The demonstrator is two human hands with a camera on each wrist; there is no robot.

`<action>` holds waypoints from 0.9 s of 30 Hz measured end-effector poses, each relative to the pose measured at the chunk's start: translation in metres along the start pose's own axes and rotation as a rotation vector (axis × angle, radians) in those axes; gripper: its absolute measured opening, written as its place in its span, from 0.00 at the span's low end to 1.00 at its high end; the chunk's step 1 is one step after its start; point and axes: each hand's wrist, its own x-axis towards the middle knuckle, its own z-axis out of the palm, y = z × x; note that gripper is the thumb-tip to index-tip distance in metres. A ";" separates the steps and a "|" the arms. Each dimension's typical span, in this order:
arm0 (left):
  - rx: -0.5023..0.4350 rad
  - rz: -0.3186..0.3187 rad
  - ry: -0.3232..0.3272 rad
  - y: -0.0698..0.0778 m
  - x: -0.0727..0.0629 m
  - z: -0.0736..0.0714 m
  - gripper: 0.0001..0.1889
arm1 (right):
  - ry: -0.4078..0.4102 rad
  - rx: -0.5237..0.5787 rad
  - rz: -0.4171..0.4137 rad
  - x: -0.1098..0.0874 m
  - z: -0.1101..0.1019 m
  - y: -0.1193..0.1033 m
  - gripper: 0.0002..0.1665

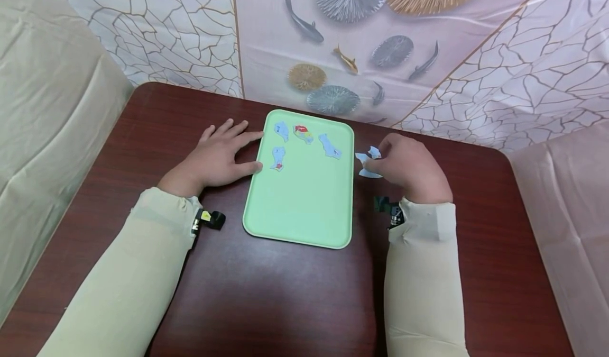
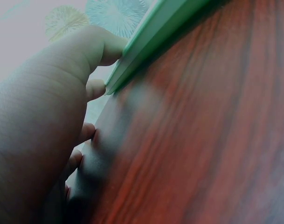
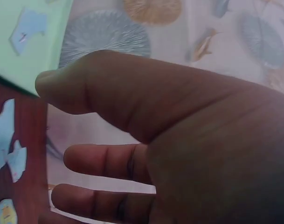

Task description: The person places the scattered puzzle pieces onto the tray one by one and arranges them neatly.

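Observation:
A light green tray (image 1: 304, 203) lies on the dark red-brown table. On its far half sit several irregular flat pieces: a blue one (image 1: 282, 130), one with red and yellow (image 1: 302, 133), a long blue one (image 1: 329, 146) and a blue one with a red spot (image 1: 278, 157). My left hand (image 1: 216, 156) is spread flat, its thumb and index fingertip touching the tray's left rim. To the right of the tray, my right hand (image 1: 414, 164) hovers over loose blue pieces (image 1: 370, 173), partly hiding them. Its thumb and fingers stand apart in the right wrist view, holding nothing.
More loose pieces lie on the table in the right wrist view, including a yellow-marked one (image 3: 6, 212). A patterned cloth (image 1: 285, 45) with fish and leaf prints hangs behind the table (image 1: 228, 293). Plain drapes (image 1: 47, 108) flank both sides.

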 end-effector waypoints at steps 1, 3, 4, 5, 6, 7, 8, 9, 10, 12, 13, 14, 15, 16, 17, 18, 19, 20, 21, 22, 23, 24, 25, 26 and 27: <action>0.000 0.000 0.000 0.000 0.000 0.000 0.43 | -0.009 0.000 0.006 0.001 0.001 0.001 0.25; -0.002 0.001 -0.002 0.000 0.000 0.000 0.43 | -0.024 -0.008 0.010 0.004 0.003 0.004 0.25; -0.002 0.001 -0.003 0.000 0.000 0.000 0.43 | -0.030 -0.011 0.011 0.006 0.004 0.006 0.26; -0.002 0.001 -0.005 0.001 0.000 -0.001 0.43 | -0.036 -0.014 0.012 0.008 0.005 0.007 0.26; -0.002 0.001 -0.006 0.001 0.000 -0.001 0.43 | -0.040 -0.018 0.012 0.009 0.006 0.009 0.26; -0.003 0.001 -0.007 0.001 0.000 -0.001 0.43 | -0.040 -0.023 0.011 0.011 0.007 0.010 0.26; -0.004 0.001 -0.008 0.001 0.000 -0.002 0.43 | -0.040 -0.026 0.010 0.013 0.009 0.011 0.25; -0.003 0.000 -0.009 0.002 0.000 -0.002 0.43 | -0.040 -0.028 0.011 0.014 0.010 0.012 0.25; -0.004 0.000 -0.009 0.002 0.000 -0.002 0.43 | -0.037 -0.028 0.011 0.016 0.012 0.014 0.24; -0.005 0.000 -0.011 0.002 0.000 -0.002 0.43 | -0.028 -0.028 0.006 0.019 0.015 0.015 0.22; -0.005 0.000 -0.012 0.002 0.000 -0.002 0.43 | -0.022 -0.028 0.005 0.020 0.017 0.016 0.21; -0.005 0.000 -0.012 0.002 0.000 -0.002 0.43 | -0.020 -0.028 0.002 0.021 0.019 0.017 0.20; -0.005 0.001 -0.011 0.002 0.001 -0.001 0.43 | -0.015 -0.029 0.000 0.022 0.021 0.017 0.20; -0.005 0.001 -0.011 0.002 0.001 -0.001 0.43 | -0.012 -0.031 -0.002 0.023 0.022 0.018 0.20; -0.005 0.002 -0.011 0.002 0.001 -0.001 0.43 | -0.010 -0.033 -0.002 0.024 0.024 0.018 0.20; -0.005 0.003 -0.010 0.002 0.001 -0.001 0.43 | -0.010 -0.038 -0.004 0.026 0.025 0.019 0.21; -0.005 0.002 -0.010 0.002 0.001 -0.001 0.43 | -0.011 -0.042 -0.003 0.027 0.027 0.019 0.22; -0.006 0.002 -0.011 0.002 0.001 -0.001 0.43 | -0.013 -0.045 -0.004 0.028 0.028 0.019 0.23; -0.006 0.002 -0.011 0.002 0.000 -0.001 0.43 | -0.013 -0.047 -0.003 0.029 0.029 0.019 0.24; -0.007 0.002 -0.011 0.002 0.000 -0.002 0.43 | -0.015 -0.049 -0.002 0.030 0.030 0.019 0.24; -0.007 0.002 -0.012 0.002 0.000 -0.002 0.43 | -0.016 -0.049 0.000 0.030 0.030 0.018 0.25; -0.007 0.000 -0.012 0.002 0.000 -0.002 0.43 | -0.017 -0.051 0.000 0.030 0.031 0.018 0.26; -0.008 -0.001 -0.011 0.002 -0.001 -0.002 0.43 | -0.016 -0.051 0.001 0.031 0.031 0.017 0.26; -0.008 -0.002 -0.011 0.002 -0.001 -0.002 0.43 | -0.015 -0.052 0.000 0.031 0.032 0.017 0.26; -0.008 -0.003 -0.010 0.002 -0.001 -0.002 0.43 | -0.014 -0.054 0.000 0.031 0.032 0.016 0.25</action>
